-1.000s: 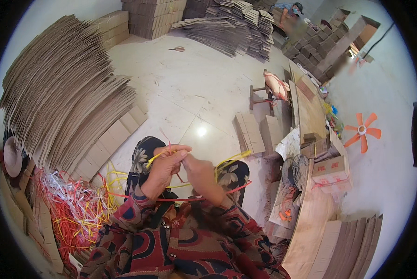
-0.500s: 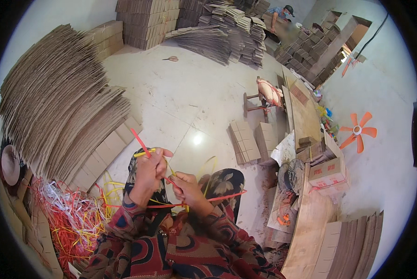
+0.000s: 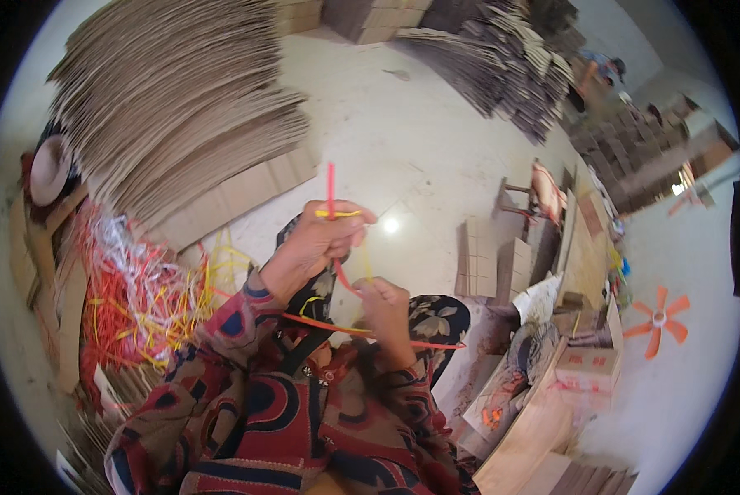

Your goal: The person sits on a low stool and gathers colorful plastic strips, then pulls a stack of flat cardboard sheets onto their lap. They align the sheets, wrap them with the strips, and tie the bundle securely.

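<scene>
Between left hand [image 3: 322, 239] and right hand [image 3: 387, 307], more red strap [image 3: 343, 275] now shows.

The floor [image 3: 345, 107] is pale and smooth, with faint joint lines and scattered marks. A round, bright light reflection [image 3: 390, 224] is located near the centre of the frame. The right wall [image 3: 667, 379] is plain and pale; an orange fan [image 3: 660, 318] with five blades is positioned against it. A wooden counter [image 3: 582, 247] extends alongside this wall. A dark wooden stool [image 3: 514, 196] stands right of centre, near the counter. Bright light [image 3: 681, 178] enters at the upper right of the frame.
</scene>
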The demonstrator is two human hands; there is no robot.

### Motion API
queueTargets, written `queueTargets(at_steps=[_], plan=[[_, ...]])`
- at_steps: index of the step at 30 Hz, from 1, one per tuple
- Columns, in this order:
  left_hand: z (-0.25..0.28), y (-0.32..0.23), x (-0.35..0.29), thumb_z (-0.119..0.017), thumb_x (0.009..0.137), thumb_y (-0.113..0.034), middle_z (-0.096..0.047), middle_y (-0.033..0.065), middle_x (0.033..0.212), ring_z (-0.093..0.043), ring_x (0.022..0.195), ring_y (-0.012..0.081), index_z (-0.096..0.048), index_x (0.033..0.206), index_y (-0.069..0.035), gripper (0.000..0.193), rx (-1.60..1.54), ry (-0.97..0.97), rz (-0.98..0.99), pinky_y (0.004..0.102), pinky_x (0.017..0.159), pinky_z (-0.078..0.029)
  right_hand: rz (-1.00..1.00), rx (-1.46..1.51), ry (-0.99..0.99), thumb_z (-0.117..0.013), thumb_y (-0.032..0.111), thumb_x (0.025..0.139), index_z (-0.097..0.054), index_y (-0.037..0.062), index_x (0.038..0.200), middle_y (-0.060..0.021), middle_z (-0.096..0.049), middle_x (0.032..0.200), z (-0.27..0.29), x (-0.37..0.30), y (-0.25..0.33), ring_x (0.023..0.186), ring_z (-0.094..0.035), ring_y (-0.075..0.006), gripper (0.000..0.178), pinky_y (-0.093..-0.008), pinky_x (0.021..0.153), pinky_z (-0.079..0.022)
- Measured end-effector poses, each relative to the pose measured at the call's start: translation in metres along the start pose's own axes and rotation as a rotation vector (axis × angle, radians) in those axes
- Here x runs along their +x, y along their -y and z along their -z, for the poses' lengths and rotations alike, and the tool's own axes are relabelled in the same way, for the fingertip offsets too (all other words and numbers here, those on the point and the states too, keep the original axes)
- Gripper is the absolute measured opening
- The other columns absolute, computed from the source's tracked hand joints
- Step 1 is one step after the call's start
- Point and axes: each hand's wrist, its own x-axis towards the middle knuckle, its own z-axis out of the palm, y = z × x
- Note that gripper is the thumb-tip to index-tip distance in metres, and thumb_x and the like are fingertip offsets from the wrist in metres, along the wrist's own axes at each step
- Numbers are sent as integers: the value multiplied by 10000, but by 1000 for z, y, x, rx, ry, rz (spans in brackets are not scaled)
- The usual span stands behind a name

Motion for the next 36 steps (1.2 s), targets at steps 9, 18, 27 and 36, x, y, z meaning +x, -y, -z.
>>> queueTargets(at_steps=[9, 18, 27, 36], plan=[[8, 9, -3, -634, 849, -75, -532, 38, 567, -412, 441, 40, -632, 903, 90, 174, 25, -114, -61, 165, 379, -248, -10, 62, 112, -575, 155, 890, -665, -3, 873, 70, -412, 556, -4, -1, -2, 478, -349, -13, 182, -186, 433, -241], [8, 18, 6, -661, 822, -107, -481, -12, 500, -378, 424, 49, -676, 823, 38, 147, 18, -277, -135, 203, 394, -256, -1, 28, 250, -606, 173, 856, -646, 23, 751, 77, -423, 556, -3, 3, -5, 485, -364, -15, 187, -194, 430, -262], [37, 19, 8, -604, 895, -205, -480, -13, 544, -363, 413, 42, -607, 753, -4, 246, -29, -293, -197, 206, 379, -256, 139, -17, 343, -564, 216, 921, -623, 6, 774, 52, -410, 534, 0, 9, -14, 484, -353, -29, 263, -223, 431, -269], [41, 4, 7, -546, 933, -236, -413, -31, 503, -310, 384, 41, -581, 863, 10, 258, 85, -135, -69, 184, 338, -237, 3, -156, 483, -604, 237, 892, -679, 38, 857, 62, -438, 571, 66, 14, 7, 498, -388, -21, 216, -207, 445, -295]])
